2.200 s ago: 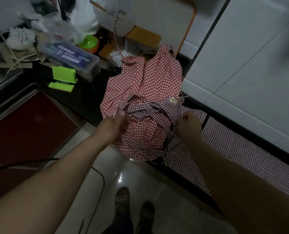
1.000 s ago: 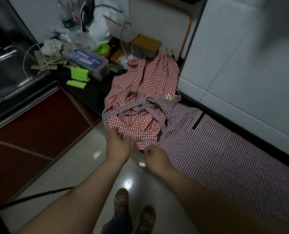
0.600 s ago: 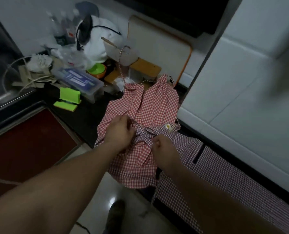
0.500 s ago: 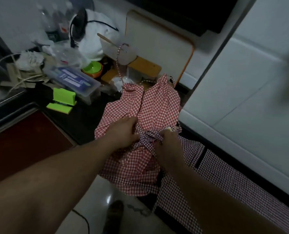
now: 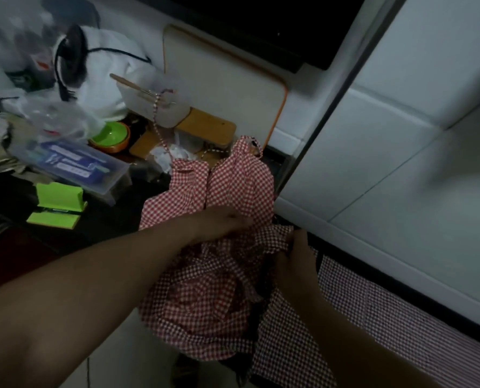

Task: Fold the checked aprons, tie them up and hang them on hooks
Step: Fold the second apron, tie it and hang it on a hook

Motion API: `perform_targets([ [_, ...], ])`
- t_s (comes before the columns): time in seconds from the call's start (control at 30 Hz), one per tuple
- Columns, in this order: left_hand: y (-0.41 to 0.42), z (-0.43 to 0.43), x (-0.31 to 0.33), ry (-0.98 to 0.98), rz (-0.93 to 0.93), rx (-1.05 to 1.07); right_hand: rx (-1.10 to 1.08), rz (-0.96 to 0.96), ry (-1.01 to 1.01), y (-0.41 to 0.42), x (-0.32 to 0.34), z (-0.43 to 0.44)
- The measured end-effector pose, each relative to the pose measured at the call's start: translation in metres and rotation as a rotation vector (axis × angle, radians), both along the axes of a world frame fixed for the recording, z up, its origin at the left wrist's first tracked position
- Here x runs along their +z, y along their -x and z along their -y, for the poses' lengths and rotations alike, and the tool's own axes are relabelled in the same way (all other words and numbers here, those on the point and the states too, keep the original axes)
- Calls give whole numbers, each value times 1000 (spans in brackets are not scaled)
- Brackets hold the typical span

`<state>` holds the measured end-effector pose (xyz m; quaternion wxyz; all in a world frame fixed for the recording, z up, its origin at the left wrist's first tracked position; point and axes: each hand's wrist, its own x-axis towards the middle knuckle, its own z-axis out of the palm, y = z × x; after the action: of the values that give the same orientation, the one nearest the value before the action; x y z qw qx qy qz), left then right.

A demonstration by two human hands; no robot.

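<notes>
A red-and-white checked apron (image 5: 233, 186) lies bunched on the dark counter, its lower part hanging over the front edge. A darker checked strap (image 5: 272, 239) crosses its middle. My left hand (image 5: 219, 222) presses on the apron with fingers closed on cloth near the strap. My right hand (image 5: 297, 256) pinches the strap's right end. A second, finer-checked apron (image 5: 373, 312) lies flat along the counter to the right. The red apron's neck string (image 5: 157, 113) runs up to the clutter behind.
A clear plastic box (image 5: 73, 163), green bowl (image 5: 110, 135), green holder (image 5: 56, 205), wooden board (image 5: 205, 127) and white bags (image 5: 104, 79) crowd the counter's back left. A white tiled wall (image 5: 401, 163) stands on the right. The pale floor (image 5: 115, 368) lies below.
My hands went from the apron's hanging lower edge up to its middle. They have since drawn apart along the strap, the right hand moving right with the strap end.
</notes>
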<state>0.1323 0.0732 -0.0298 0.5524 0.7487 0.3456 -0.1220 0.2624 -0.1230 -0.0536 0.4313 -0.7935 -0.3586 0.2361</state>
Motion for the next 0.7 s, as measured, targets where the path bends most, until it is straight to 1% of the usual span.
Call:
perform_targets([
  [0.03,-8,4,-5,-60,-54,-136,5,-2,2,1,0,2],
  [0.07,-15,7,-12,-61,-93,-227,8,-6,2,1,-1,4],
  [0.13,-22,13,-21,-4,-107,-286,20,16,27,0,-6,5],
  [0.17,-25,16,-23,41,-82,-268,30,19,53,-1,-8,6],
  [0.23,-30,16,-21,9,-42,-239,47,4,104,-3,-14,8],
  [0.27,-31,14,-17,-34,-44,-232,57,17,130,-5,-17,10],
  [0.33,-31,6,-3,-198,-50,-229,81,152,207,-9,-25,18],
  [0.37,-29,0,3,-280,-32,-185,98,222,268,-12,-29,23],
  [0.4,-27,-7,9,-292,0,-98,113,246,335,-13,-33,29],
  [0.47,-21,-22,13,-150,79,104,136,206,474,-18,-42,42],
  [0.5,-18,-25,12,-55,101,169,148,188,526,-17,-47,47],
  [0.53,-16,-29,10,66,114,208,165,205,563,-18,-52,50],
  [0.57,-12,-31,5,197,90,226,185,237,588,-17,-57,52],
  [0.6,-9,-33,2,286,32,207,204,281,606,-17,-61,52],
  [0.63,-7,-34,-1,309,-57,146,224,324,618,-18,-65,52],
  [0.67,-4,-39,-3,232,-149,58,235,357,631,-19,-67,52],
  [0.7,-3,-45,-6,72,-232,-27,247,385,649,-20,-71,51],
])
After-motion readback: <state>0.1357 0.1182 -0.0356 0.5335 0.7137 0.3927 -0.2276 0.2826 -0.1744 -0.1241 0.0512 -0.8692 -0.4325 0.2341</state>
